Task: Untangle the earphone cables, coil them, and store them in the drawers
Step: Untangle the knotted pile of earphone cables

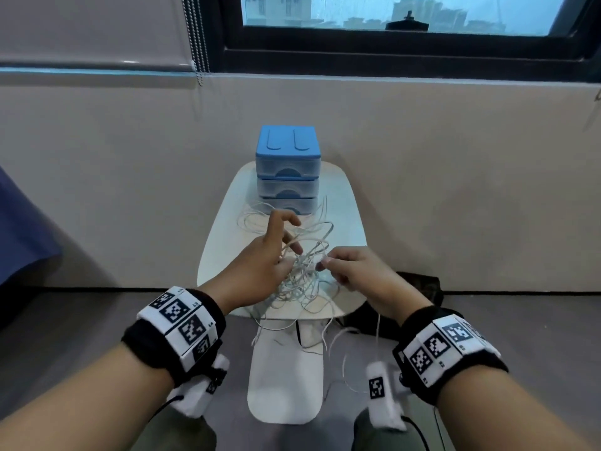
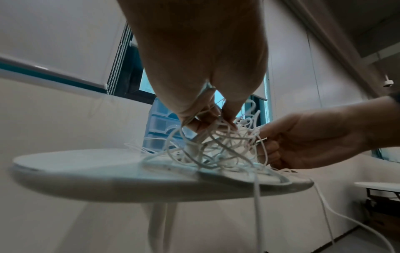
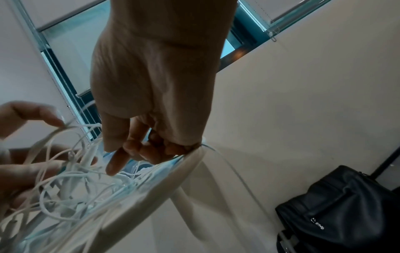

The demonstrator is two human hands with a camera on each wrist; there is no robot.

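Observation:
A tangle of white earphone cables (image 1: 302, 281) lies on the near half of a small white table (image 1: 224, 229). My left hand (image 1: 286, 245) is lifted into the tangle; its fingertips pinch a few strands (image 2: 207, 118). My right hand (image 1: 328, 263) pinches a strand between thumb and forefinger, with the other fingers curled (image 2: 303, 142). Some cable ends hang over the table's near edge (image 1: 328, 340). A blue three-drawer unit (image 1: 287, 157) stands at the table's far end, all drawers shut. In the right wrist view, the right hand (image 3: 134, 154) hovers over the cables (image 3: 71, 179).
The table stands against a pale wall under a window. Its white foot (image 1: 286, 369) reaches toward me on the grey floor. A black bag (image 1: 419, 284) sits on the floor to the table's right. Something blue (image 1: 19, 229) is at the left edge.

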